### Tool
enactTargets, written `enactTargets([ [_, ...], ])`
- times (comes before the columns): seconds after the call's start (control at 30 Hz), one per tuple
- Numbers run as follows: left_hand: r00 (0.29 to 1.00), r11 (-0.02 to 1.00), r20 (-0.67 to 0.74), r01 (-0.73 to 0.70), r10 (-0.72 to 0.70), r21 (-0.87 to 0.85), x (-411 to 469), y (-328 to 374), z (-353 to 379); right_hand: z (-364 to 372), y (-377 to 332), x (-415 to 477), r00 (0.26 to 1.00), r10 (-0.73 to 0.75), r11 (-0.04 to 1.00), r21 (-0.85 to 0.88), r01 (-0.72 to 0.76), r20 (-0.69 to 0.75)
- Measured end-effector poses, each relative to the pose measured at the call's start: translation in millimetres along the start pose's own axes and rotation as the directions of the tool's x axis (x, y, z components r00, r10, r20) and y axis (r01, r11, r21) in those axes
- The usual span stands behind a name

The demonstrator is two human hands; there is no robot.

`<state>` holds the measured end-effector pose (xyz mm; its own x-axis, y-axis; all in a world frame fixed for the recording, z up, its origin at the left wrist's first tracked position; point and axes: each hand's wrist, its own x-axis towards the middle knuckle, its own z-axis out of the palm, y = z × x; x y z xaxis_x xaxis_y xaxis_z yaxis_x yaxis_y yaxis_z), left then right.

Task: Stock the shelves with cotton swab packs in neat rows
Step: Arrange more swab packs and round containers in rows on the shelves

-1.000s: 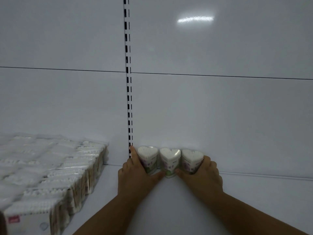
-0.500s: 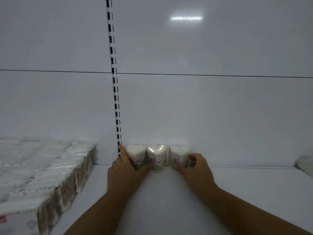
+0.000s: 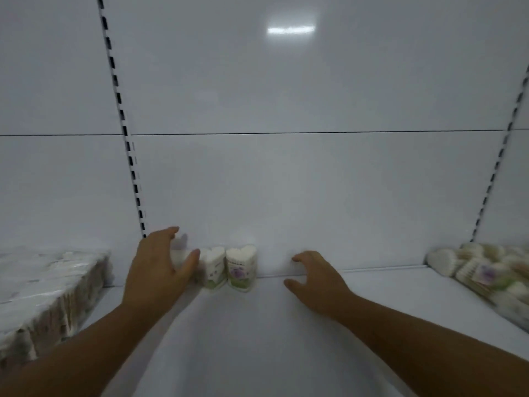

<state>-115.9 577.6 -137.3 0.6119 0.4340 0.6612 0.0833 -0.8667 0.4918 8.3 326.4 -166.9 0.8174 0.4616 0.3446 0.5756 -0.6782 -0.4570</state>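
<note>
Two bare forearms reach in over the white shelf (image 3: 257, 345). The left hand (image 3: 160, 267) is spread wide, thumb apart from fingers, holding nothing. It partly covers the leftmost of the heart-shaped cotton swab packs (image 3: 240, 266); blur hides whether it touches that pack. The right hand (image 3: 317, 279) is loosely curled and empty, to the right of the row and apart from it.

The three packs stand upright, side by side, against the back panel (image 3: 286, 181). The right one carries a purple print above a green base; its writing is too blurred to read.

A plastic-wrapped bundle (image 3: 43, 287) lies at the left and a bag of loose packs (image 3: 486, 270) at the right. Slotted uprights (image 3: 128, 138) run up the panel.
</note>
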Motion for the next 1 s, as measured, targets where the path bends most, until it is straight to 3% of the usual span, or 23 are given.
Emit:
enactTargets([
  [0.1, 0.95, 0.959, 0.135, -0.276, 0.281, -0.056, 13.2, 86.8, 20.7, -58.8, 43.2, -7.3, 0.987, -0.105, 0.933, -0.332, 0.139, 0.12],
  [0.2, 0.777, 0.893, 0.453, -0.434, 0.437, -0.118, 11.3, 171.9, 72.9, -114.4, 90.7, -30.8, 0.96, -0.131, 0.802, -0.543, 0.249, 0.247],
  [0.33, 0.467, 0.757, 0.734, -0.646, 0.494, -0.098, -7.3, 251.9, 146.6, -193.6, 146.7, -73.5, 0.967, 0.02, 0.857, -0.503, 0.116, 0.256],
  [0.47, 0.339, 0.72, 0.791, -0.672, 0.509, -0.175, -31.6, 318.5, 191.3, -277.2, 184.9, -110.4, 0.974, 0.21, 0.938, -0.296, -0.179, 0.079],
  [0.6, 0.348, 0.809, 0.751, -0.423, 0.561, -0.408, -61.8, 371.8, 213.7, -328.6, 216.9, -155.4, 0.946, 0.29, 0.931, -0.27, -0.245, 0.143],
  [0.73, 0.404, 0.89, 0.795, -0.161, 0.453, -0.426, -93.9, 386.5, 231.8, -335.9, 236.9, -187.9, 0.88, 0.344, 0.885, -0.426, -0.188, 0.327],
  [0.83, 0.433, 0.901, 0.791, -0.179, 0.433, -0.395, -108.7, 387.1, 234.3, -325.1, 240.5, -191.8, 0.867, 0.323, 0.861, -0.498, -0.104, 0.378],
  [1.0, 0.449, 0.898, 0.781, -0.152, 0.434, -0.412, -115.8, 382.2, 231.7, -299.4, 235.5, -186.8, 0.908, 0.119, 0.89, -0.449, 0.081, 0.401],
])
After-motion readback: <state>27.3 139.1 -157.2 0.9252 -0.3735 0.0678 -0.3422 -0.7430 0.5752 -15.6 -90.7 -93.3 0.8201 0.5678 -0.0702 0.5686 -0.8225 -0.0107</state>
